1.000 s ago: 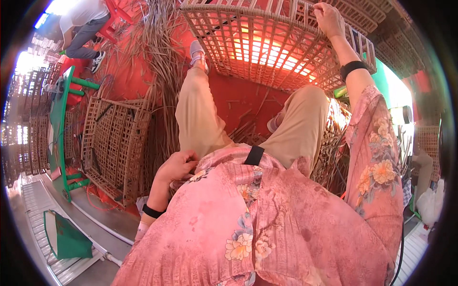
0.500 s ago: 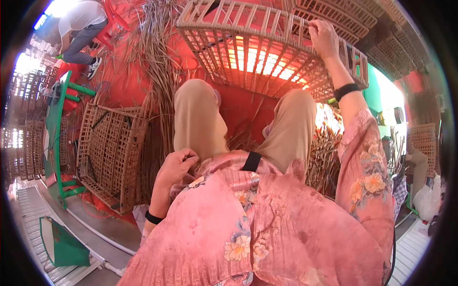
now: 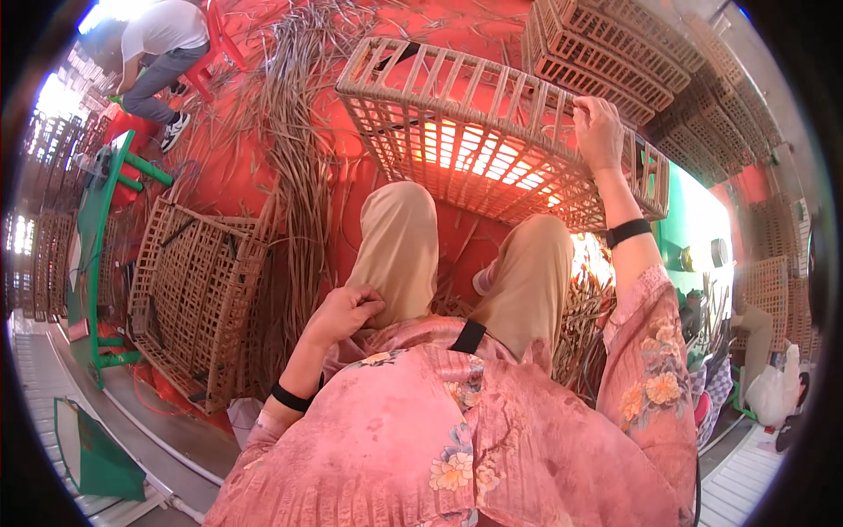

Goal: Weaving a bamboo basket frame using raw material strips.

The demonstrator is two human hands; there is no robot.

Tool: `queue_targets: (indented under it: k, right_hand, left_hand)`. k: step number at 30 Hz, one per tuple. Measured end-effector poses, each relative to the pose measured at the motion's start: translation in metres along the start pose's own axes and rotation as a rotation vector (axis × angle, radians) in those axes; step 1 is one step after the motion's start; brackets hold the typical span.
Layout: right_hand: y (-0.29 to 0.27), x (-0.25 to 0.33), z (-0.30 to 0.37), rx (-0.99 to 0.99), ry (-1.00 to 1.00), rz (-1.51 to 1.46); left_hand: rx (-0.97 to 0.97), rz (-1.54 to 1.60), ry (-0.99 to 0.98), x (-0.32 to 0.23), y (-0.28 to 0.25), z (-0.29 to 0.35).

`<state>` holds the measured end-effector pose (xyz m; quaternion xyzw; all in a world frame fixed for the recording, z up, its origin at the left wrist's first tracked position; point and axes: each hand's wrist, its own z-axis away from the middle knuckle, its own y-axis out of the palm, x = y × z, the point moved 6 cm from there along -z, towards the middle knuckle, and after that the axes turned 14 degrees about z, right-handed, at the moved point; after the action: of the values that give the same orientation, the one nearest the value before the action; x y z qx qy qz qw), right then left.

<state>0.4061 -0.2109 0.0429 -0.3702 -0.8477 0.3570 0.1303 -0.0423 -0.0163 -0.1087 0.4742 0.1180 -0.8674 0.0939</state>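
Observation:
A large woven basket (image 3: 479, 132) of flat brown strips stands tilted beyond my knees, with light coming through its lattice. My right hand (image 3: 601, 132) reaches out to its upper rim at the right, fingers bent over the edge; the fingertips are partly hidden. My left hand (image 3: 344, 314) lies at my lap against my left thigh, fingers curled in, and nothing shows in it. Both wrists wear black bands.
A long bundle of dry strips (image 3: 294, 149) runs along the red floor, left of my legs. Another basket (image 3: 198, 294) leans beside a green stand (image 3: 97, 263). Stacked baskets (image 3: 606, 61) rise at the far right. A person (image 3: 162, 53) bends over at the far left.
The whole view has shifted, bringing the held basket and my knees lower in the picture. My left knee sits further right. My right hand stays at the basket's rim, my left at my lap.

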Motion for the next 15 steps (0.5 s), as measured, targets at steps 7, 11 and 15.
queue_targets:
  k: [7,11,15]
  right_hand:
    - [-0.004,0.001,0.001,0.016,0.023,-0.014]
    - [-0.003,0.001,0.002,0.003,0.025,-0.023]
    - [-0.007,0.006,0.001,-0.026,0.014,-0.039]
  left_hand:
    - [0.064,0.086,0.097,-0.028,0.005,0.006]
    - [0.098,0.151,0.486,-0.141,0.002,0.044]
    - [0.135,0.243,1.218,-0.245,0.005,0.108]
